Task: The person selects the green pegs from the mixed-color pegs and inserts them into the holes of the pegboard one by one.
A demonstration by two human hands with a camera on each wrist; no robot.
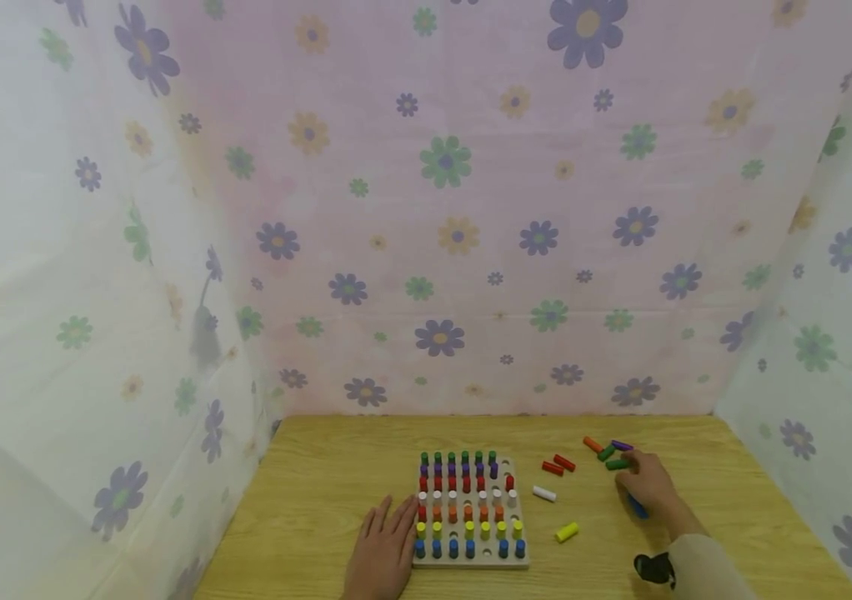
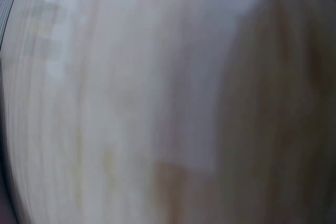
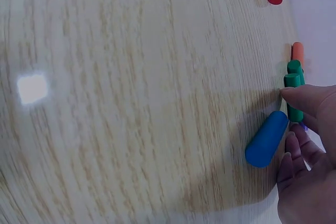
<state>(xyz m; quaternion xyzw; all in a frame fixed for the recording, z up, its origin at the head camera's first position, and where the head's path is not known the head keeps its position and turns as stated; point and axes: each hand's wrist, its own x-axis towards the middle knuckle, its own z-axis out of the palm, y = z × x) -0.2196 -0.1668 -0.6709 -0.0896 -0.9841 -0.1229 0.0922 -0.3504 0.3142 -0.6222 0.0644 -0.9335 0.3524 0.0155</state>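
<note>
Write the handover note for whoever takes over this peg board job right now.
Left hand: flat on the table, touching the peg board at its left edge.
Right hand: fingertips on a green peg, blue peg beside them; grip not clear.
Done: most holes filled, in colour rows.
Left: a few empty holes; loose red pegs, white peg, yellow peg, an orange, purple and green one right of the board.

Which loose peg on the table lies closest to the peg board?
The white peg, lying just right of the peg board. The yellow, red, green and blue pegs lie farther right.
</note>
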